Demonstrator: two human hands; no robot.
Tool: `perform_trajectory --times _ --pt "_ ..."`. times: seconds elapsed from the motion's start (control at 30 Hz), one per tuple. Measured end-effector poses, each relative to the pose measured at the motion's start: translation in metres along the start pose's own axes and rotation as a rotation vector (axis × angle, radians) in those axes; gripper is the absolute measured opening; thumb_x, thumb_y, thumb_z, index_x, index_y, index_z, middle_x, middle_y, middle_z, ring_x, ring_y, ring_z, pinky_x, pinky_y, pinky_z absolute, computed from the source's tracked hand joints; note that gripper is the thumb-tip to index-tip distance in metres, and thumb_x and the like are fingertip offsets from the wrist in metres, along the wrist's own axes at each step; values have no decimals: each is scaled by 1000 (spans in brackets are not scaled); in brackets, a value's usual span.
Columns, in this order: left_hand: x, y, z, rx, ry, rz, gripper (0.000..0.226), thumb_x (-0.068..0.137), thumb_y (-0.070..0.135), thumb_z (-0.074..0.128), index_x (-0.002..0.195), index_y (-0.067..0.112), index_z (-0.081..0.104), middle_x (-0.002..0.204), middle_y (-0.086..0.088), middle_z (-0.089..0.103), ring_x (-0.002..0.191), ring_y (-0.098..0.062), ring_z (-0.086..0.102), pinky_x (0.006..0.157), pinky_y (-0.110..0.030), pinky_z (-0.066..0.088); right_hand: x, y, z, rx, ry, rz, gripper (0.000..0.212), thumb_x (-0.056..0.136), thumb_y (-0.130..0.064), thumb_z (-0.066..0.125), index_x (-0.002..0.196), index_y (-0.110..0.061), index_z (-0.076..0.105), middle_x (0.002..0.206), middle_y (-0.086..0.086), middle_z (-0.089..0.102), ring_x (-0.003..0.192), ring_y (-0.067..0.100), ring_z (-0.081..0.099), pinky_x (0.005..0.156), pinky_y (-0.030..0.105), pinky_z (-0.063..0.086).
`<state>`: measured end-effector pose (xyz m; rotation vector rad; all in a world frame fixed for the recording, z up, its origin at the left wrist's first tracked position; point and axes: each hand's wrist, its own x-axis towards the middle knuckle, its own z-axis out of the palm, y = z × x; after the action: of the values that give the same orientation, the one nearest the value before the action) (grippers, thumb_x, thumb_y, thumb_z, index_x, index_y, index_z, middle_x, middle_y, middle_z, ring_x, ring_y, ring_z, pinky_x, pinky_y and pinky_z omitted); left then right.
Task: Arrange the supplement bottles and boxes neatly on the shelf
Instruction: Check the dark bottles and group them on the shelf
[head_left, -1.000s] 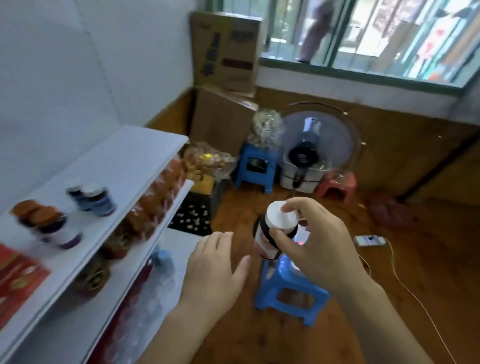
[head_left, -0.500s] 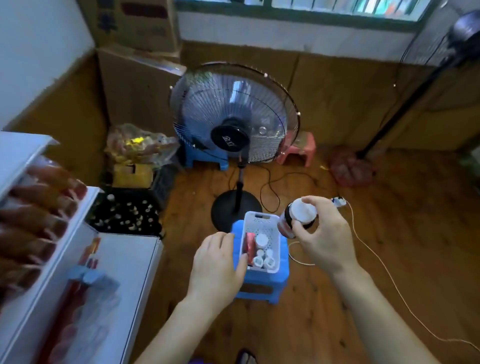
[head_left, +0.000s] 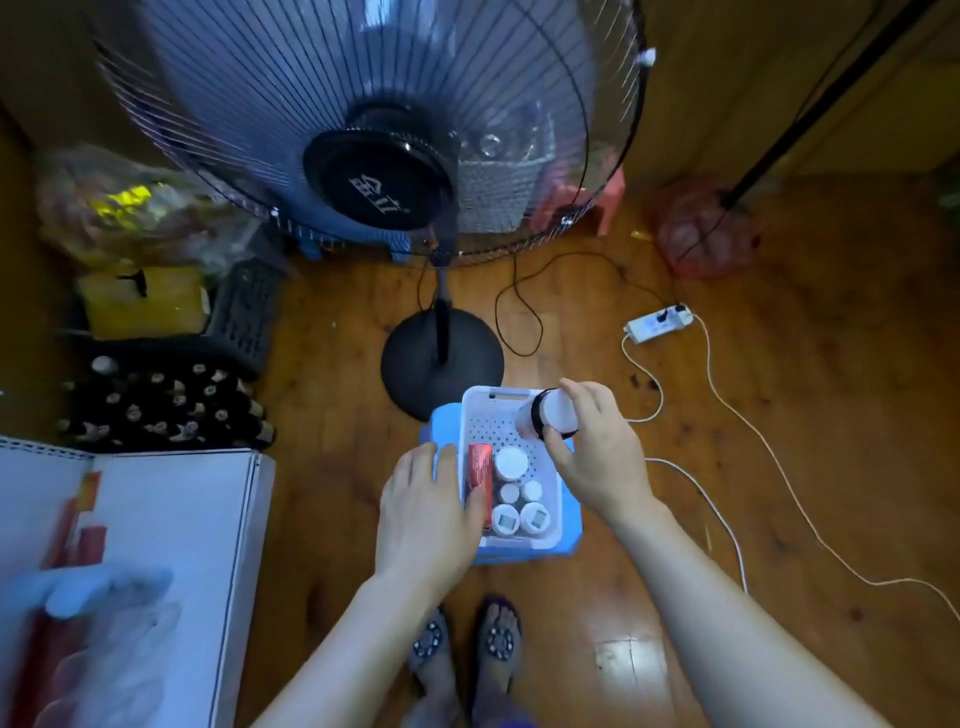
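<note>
Right hand (head_left: 597, 457), centre of frame: fingers curled round a white-capped supplement bottle (head_left: 550, 415), held tilted above the far right corner of the white basket (head_left: 550, 535). Left hand (head_left: 426, 512), just left of the basket: fingers straight and close together, thumb over the basket's left rim, gripping nothing. Basket sits on a blue stool (head_left: 569, 545) and holds a red box (head_left: 480, 467) along its left side, beside five white-capped bottles (head_left: 511, 462). Shelf (head_left: 171, 499) at lower left. Standing fan (head_left: 384, 166) fills upper frame.
</note>
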<state>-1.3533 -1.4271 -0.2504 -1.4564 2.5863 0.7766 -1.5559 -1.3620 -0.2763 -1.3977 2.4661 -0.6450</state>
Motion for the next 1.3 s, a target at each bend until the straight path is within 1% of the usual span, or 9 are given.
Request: perform_trajectory --times 0.23,0.37,0.47,0.6,0.7,0.93,1.07,1.17,1.3 --pt "53 -13 62 -4 14 -17 58 100 44 44 149 13 38 157 -12 35 147 -30 27 118 -43 27 37 50 79 -105 -84 -16 49 84 -16 72 129 -7 56 122 11 58 92 34 64 73 41 54" --pt "72 -15 95 33 -16 -37 67 100 50 41 156 18 22 165 -9 16 153 -27 7 123 -43 10 41 76 116 -215 -117 -54 46 78 -15 76 120 -7 60 109 10 63 95 32 61 78 44 54" --pt "80 -17 114 59 -18 -49 70 100 55 38 157 21 14 167 -6 8 154 -25 -1 124 -43 6 40 91 136 -297 -161 -48 42 78 -18 73 117 -12 59 107 5 62 96 27 56 79 41 51" --pt "80 -18 126 28 -34 -77 71 100 55 37 158 21 11 167 -6 6 154 -24 -3 124 -43 4 33 101 147 -348 -213 -28 32 80 -21 71 110 -16 59 107 2 62 100 25 54 84 39 50" --pt "78 -16 125 18 -14 -86 70 100 54 41 157 22 15 166 -6 12 154 -25 2 123 -43 6 32 103 147 -365 -267 -29 33 84 -28 68 114 -19 58 114 -1 62 107 23 53 88 38 50" --pt "59 -12 87 10 -4 -133 67 101 53 32 158 20 15 166 -6 10 154 -24 0 123 -43 5 28 73 110 -396 -287 -42 43 87 -32 63 126 -15 54 126 4 59 115 26 52 90 39 51" --pt "42 -5 38 -25 45 -139 68 101 54 32 157 19 18 166 -6 10 154 -24 0 124 -43 6 26 27 63 -413 -255 -88 52 93 -40 59 138 -15 52 143 10 54 132 32 48 102 45 48" --pt "23 -2 -10 -33 136 -129 66 100 49 37 156 16 25 165 -9 17 154 -26 5 124 -45 10 24 -22 19 -420 -207 -145 59 97 -49 50 146 -15 49 152 14 47 143 36 39 112 49 41" --pt "-15 -1 -75 -53 335 -170 67 92 49 41 148 11 42 156 -14 37 149 -31 24 120 -52 24 14 -94 -44 -369 -156 -285 70 96 -58 30 148 -15 48 153 14 47 145 34 38 115 49 37"
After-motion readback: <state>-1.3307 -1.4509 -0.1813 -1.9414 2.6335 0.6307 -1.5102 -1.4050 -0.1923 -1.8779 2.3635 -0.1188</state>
